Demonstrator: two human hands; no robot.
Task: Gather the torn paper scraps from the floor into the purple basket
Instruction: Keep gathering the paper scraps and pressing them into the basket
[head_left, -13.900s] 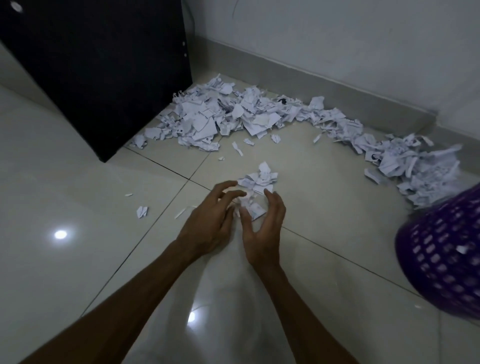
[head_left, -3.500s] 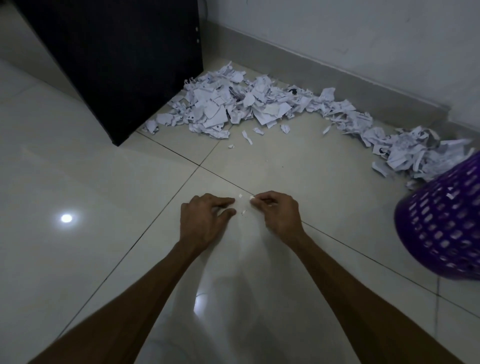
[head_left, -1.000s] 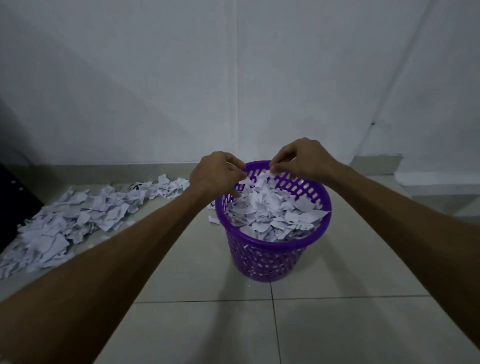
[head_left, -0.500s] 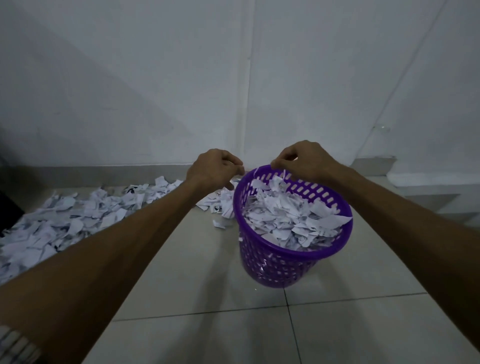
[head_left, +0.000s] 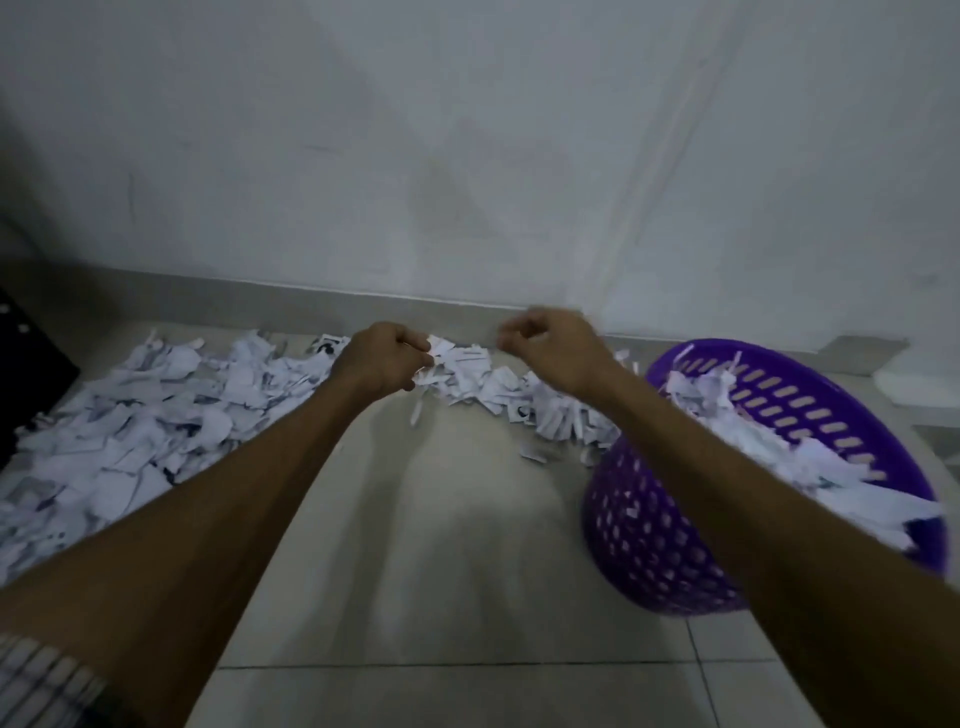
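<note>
I am holding my 2 hands, left hand (head_left: 382, 358) and right hand (head_left: 553, 343), fingers curled around nothing visible, above the white torn paper scraps (head_left: 156, 415) at 12 o'clock, readying a scoop toward the purple perforated plastic basket (head_left: 654, 525) at 3 o'clock.

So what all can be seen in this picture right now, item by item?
paper scraps on the floor: too many to count, white with dark print, a long heap along the wall's foot, from the left edge to the basket
purple basket: one, purple with slotted sides, on the floor at right
scraps in the basket: many, white, piled up to the rim
dark furniture: one, black, left edge, only a corner shows
floor: pale tiles
wall: pale grey, behind the heap
striped sleeve: one, bottom left corner
left hand: curled, over the heap; blurred
right hand: curled, over the heap; blurred
</note>
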